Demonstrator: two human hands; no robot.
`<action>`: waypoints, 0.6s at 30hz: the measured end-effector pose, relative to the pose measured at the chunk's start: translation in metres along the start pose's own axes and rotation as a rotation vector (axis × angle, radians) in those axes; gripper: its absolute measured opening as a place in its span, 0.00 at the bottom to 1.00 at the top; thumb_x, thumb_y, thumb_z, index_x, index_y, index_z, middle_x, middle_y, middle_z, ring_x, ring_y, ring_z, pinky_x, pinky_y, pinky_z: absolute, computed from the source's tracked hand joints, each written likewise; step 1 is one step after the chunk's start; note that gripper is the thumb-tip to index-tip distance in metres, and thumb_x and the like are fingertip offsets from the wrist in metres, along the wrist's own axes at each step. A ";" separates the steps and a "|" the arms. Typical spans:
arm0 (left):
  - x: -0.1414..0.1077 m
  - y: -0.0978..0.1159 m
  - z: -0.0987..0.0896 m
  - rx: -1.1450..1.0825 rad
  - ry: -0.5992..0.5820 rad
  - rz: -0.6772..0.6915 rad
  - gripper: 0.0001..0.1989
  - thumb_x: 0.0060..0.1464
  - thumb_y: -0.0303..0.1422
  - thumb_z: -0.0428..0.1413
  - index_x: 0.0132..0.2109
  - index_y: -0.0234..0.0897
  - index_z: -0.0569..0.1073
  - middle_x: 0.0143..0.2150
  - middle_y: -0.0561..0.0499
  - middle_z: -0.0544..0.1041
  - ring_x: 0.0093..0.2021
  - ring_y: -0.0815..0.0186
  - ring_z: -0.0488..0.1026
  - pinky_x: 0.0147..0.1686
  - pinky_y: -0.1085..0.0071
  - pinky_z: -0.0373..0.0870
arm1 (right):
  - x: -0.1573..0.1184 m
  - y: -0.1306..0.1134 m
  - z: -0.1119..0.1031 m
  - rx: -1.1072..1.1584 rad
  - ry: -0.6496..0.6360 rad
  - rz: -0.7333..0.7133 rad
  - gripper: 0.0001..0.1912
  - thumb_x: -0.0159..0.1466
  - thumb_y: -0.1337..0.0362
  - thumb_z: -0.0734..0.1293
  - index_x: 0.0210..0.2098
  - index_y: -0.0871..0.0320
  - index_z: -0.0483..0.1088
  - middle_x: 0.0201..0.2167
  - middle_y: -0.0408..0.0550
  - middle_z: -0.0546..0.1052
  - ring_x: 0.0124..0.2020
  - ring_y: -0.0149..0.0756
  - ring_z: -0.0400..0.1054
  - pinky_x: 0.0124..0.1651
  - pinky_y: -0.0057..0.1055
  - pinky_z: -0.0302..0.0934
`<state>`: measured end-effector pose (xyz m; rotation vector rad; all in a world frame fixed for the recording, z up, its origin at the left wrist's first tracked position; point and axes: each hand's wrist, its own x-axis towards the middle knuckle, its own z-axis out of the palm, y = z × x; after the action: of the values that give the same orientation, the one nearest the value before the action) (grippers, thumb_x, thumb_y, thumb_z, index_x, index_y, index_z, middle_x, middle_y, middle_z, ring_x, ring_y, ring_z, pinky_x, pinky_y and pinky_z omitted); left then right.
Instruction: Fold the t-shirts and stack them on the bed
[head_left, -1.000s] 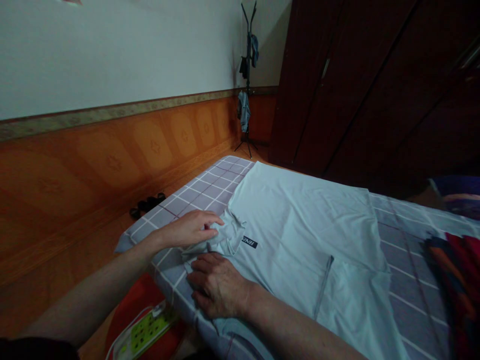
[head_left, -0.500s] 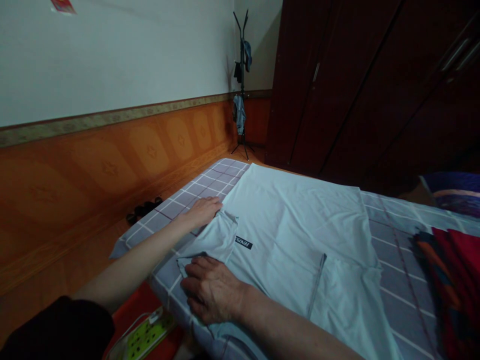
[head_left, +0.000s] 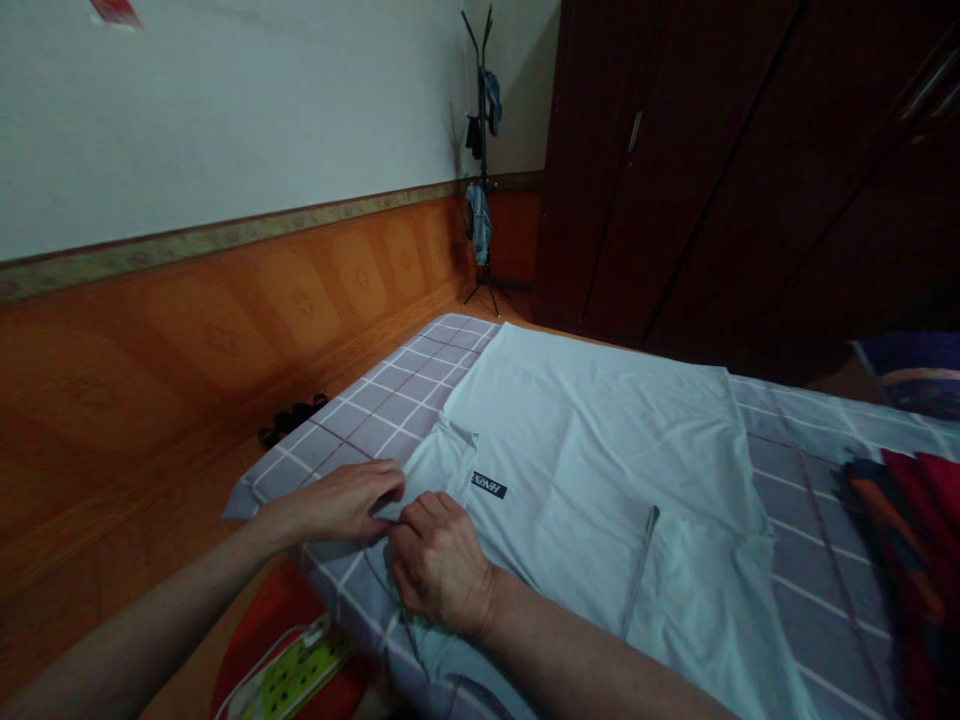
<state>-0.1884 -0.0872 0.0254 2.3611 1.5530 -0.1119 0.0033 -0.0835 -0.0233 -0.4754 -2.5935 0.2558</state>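
Note:
A pale shirt point(head_left: 570, 440) with a small black label point(head_left: 489, 486) lies spread on a bed with a checked grey sheet point(head_left: 382, 400). At the shirt's near left edge, my left hand point(head_left: 360, 500) pinches the cloth between thumb and fingers. Right beside it, my right hand point(head_left: 439, 560) is closed on the same part of the shirt, its fingers curled down and partly hidden. A dark-edged sleeve opening point(head_left: 639, 570) lies flat to the right of my right hand.
Folded red and dark clothes point(head_left: 911, 540) lie at the right. Below the bed's left side, a green power strip point(head_left: 296, 675) rests on a red surface. A coat rack point(head_left: 484, 180) stands in the far corner beside a dark wardrobe point(head_left: 675, 180).
My left hand has moved from the shirt's far left edge down toward me, beside my right hand. My right hand has shifted slightly right and gathered the cloth.

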 end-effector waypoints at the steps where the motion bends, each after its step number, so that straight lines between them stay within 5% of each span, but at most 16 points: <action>1: -0.003 -0.002 0.002 0.034 0.007 -0.010 0.05 0.48 0.28 0.51 0.35 0.38 0.68 0.36 0.50 0.71 0.37 0.63 0.70 0.35 0.71 0.63 | 0.000 0.000 0.000 -0.001 0.012 -0.005 0.03 0.56 0.65 0.64 0.28 0.59 0.68 0.30 0.48 0.69 0.35 0.39 0.59 0.37 0.35 0.53; 6: -0.009 -0.012 0.005 0.125 0.036 -0.128 0.07 0.46 0.25 0.48 0.34 0.38 0.66 0.35 0.50 0.71 0.36 0.62 0.70 0.34 0.70 0.63 | -0.001 -0.001 0.000 0.011 0.034 -0.002 0.03 0.55 0.65 0.65 0.27 0.59 0.67 0.30 0.48 0.69 0.35 0.39 0.59 0.37 0.35 0.51; 10: -0.010 -0.009 0.011 0.141 0.069 -0.061 0.09 0.46 0.25 0.49 0.37 0.39 0.66 0.38 0.49 0.71 0.39 0.61 0.70 0.36 0.69 0.64 | -0.001 -0.001 -0.001 0.019 0.046 0.010 0.03 0.56 0.66 0.65 0.28 0.59 0.67 0.31 0.48 0.69 0.36 0.39 0.59 0.39 0.35 0.51; 18: -0.021 -0.027 0.005 0.133 -0.044 -0.151 0.10 0.46 0.23 0.47 0.36 0.38 0.68 0.35 0.50 0.74 0.37 0.61 0.72 0.34 0.70 0.64 | 0.000 0.004 0.003 0.006 -0.018 0.140 0.02 0.55 0.67 0.64 0.29 0.59 0.67 0.32 0.49 0.69 0.37 0.40 0.58 0.40 0.35 0.52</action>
<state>-0.2206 -0.0972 0.0195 2.3196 1.7510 -0.3079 0.0026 -0.0804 -0.0272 -0.6569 -2.5797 0.3160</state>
